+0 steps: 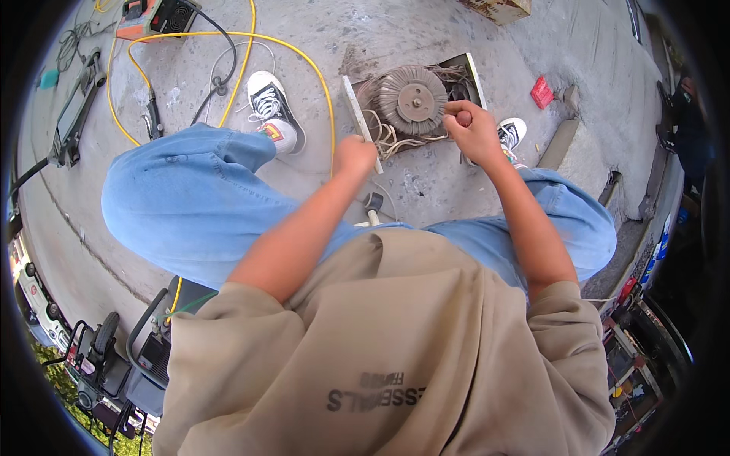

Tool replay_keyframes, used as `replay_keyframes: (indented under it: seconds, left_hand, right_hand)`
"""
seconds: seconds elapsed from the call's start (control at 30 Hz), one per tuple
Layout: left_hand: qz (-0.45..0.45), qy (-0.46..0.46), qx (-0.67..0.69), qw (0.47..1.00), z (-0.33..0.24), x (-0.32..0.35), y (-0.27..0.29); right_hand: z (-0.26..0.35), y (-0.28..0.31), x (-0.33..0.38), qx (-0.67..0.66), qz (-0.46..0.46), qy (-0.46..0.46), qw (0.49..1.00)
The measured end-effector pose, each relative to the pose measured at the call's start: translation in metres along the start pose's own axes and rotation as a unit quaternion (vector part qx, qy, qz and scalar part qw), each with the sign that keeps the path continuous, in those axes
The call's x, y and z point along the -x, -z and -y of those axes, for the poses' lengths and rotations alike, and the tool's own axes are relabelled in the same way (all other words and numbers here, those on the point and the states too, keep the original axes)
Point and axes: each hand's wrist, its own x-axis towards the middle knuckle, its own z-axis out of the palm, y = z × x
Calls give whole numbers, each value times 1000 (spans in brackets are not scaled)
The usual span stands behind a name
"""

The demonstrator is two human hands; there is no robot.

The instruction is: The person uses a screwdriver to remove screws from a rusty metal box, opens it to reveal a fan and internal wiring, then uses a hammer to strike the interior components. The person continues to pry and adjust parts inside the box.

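Observation:
On the ground between my feet stands an opened electrical unit with a toroidal transformer [411,99], its dusty copper-brown windings set around a round metal centre plate. My left hand [356,156] is closed on the near end of the light metal side panel [360,118] at the unit's left. Loose pale wires [386,137] spill out beside that panel. Over the unit's right near corner, my right hand [477,135] is closed around a tool with a round reddish-brown handle [464,118]. The tool's working end is hidden. The opposite panel [475,80] stands at the right.
A yellow cable [310,64] loops across the concrete near my left shoe [275,110]. An orange and black machine [158,19] stands at the far left, with a floor jack [76,114] below it. A red crumpled packet [541,93] lies right of the unit.

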Motion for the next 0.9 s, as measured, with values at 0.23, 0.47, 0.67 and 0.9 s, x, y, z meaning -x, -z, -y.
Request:
replay_keyframes:
  seconds: [0.23,0.47,0.67,0.9]
  left_hand:
    - [-17,12,-54,998,-4,5,-9]
    - [22,19,-112,993,-25,22,5]
    - [-16,7,-102,995,-24,22,-14]
    - [-8,2,-88,996,-22,19,-14]
  right_hand:
    - [33,-39,56,-77,-5,-42,996]
    - [42,-57,72,-115,-9,-37,993]
    - [42,-69,78,-153,-34,-47,987]
    - [35,-79,81,-212,-35,-53,975]
